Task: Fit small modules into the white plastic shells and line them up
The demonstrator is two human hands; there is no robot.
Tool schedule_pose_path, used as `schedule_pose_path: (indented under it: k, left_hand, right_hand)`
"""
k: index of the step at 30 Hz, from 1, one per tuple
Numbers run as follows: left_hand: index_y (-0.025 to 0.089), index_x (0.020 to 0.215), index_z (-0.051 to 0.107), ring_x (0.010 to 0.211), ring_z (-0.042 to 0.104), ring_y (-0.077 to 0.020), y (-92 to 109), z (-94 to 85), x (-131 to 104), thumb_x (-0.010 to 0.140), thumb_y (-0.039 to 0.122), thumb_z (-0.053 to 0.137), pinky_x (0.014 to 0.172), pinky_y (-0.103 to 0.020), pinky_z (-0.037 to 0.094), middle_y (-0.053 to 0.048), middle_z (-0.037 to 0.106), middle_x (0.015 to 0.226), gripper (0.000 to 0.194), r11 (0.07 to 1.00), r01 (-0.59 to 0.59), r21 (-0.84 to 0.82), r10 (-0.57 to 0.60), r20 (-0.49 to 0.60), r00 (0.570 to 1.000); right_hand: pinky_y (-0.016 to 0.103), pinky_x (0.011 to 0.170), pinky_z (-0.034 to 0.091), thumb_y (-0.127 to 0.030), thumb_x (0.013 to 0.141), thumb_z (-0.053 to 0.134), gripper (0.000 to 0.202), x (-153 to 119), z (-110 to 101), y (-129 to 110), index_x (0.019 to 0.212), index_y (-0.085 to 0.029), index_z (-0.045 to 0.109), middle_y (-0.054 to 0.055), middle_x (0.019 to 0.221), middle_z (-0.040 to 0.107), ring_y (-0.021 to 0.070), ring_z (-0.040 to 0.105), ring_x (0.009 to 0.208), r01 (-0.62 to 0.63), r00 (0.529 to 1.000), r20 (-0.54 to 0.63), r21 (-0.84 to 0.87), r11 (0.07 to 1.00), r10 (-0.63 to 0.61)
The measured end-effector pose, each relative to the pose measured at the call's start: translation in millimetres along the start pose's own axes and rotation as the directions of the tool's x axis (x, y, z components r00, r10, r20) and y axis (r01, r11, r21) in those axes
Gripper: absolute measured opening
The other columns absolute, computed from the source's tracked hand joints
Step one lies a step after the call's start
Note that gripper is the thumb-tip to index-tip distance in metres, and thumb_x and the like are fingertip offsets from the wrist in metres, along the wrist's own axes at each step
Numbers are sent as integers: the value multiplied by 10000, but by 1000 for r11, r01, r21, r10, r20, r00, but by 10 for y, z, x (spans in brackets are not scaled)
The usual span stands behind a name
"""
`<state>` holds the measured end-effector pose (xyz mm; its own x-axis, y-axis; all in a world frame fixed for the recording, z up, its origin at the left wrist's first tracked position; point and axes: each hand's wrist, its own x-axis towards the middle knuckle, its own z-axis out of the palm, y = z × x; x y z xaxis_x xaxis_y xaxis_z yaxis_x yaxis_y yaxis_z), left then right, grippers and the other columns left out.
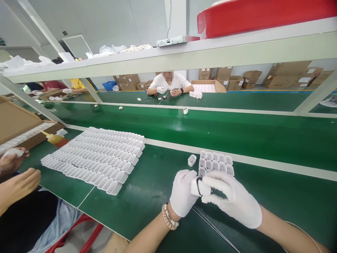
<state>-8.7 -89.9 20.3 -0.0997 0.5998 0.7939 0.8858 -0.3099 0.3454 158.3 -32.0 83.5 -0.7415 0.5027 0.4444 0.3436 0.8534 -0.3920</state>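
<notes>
My left hand point(182, 194), in a white glove, is closed on a small white plastic housing point(195, 187) with a dark band around its middle. From the other side my right hand point(233, 198), also gloved, pinches the end of the same housing between thumb and fingers. Just beyond my hands stand rows of small white open-topped cups point(216, 157) with dark bits inside. A single white cup point(192, 160) sits apart to their left. Two thin metal rods point(214, 227) lie on the green table below my hands; their kind is unclear.
A large block of white cups point(100, 154) fills the table to the left, near a yellow-tipped squeeze bottle point(56, 140). A co-worker's hands point(19, 182) are at far left. Across the green belt point(163, 123) another person works. A shelf point(168, 52) crosses overhead, carrying a red bin point(263, 19).
</notes>
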Motion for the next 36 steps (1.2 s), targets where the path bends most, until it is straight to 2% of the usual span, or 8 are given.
schedule_pose_path:
  k: [6,10,13,18,23,29,32,36]
  left_hand:
    - [192,795,580,652,598,-197,88,12,29,719,155,609,593,-320,538,-25,590,696,90,995,71,-67,-62,125,990]
    - [178,953,590,759,626,-224,49,73,-73,721,166,626,664,-359,558,-63,620,837,235,978,149,-144,-135,102,986]
    - [185,1099,536,834,635,-224,-4,109,-167,731,181,657,712,-367,572,-79,593,947,387,971,148,-188,-152,-6,988]
    - [216,1244,453,906,632,-230,-8,91,-222,735,126,634,752,-374,577,-89,548,1047,548,937,196,-289,-177,90,980]
    - [260,1406,304,1085,580,-267,6,42,-110,729,109,665,891,-421,531,-112,502,1178,783,877,197,-439,-108,221,969]
    - [216,1223,558,934,633,-258,-69,-43,43,486,466,893,882,-441,525,-67,583,1050,848,636,509,-580,-161,545,823]
    - [211,1081,652,860,645,-239,-77,-72,97,471,526,879,833,-397,527,-49,650,968,724,697,512,-502,-159,588,793]
    - [207,883,712,756,664,-230,-47,-79,150,520,558,826,690,-324,518,-25,695,805,518,862,432,-266,-177,640,748]
  right_hand:
    - [348,635,564,-285,582,883,327,67,21,-61,816,-226,662,27,897,683,229,658,762,-5,994,107,-33,999,9]
    - [434,723,583,-479,549,874,731,-34,114,11,1153,-159,617,147,1072,677,318,668,911,50,996,-75,-94,994,-57]
    - [430,688,585,-525,648,805,666,-121,185,23,1172,-164,609,127,975,709,298,686,842,60,987,-143,-105,993,-75]
    - [401,679,579,-438,761,726,405,-124,267,-85,1092,-217,654,70,933,730,266,691,805,-136,991,-2,15,991,136]
    - [388,864,554,-337,875,549,273,-17,199,-27,1102,-248,671,49,1055,730,235,688,939,-386,922,107,282,878,371]
    - [364,722,570,-473,805,599,321,100,46,58,933,-209,728,46,878,742,230,686,759,-611,791,440,596,521,425]
    - [366,729,544,-466,807,597,296,122,50,53,870,-216,742,31,812,728,224,656,732,-673,740,503,570,472,447]
    - [368,845,505,-437,820,567,263,92,154,55,859,-221,713,32,904,714,243,639,904,-637,770,460,594,492,441]
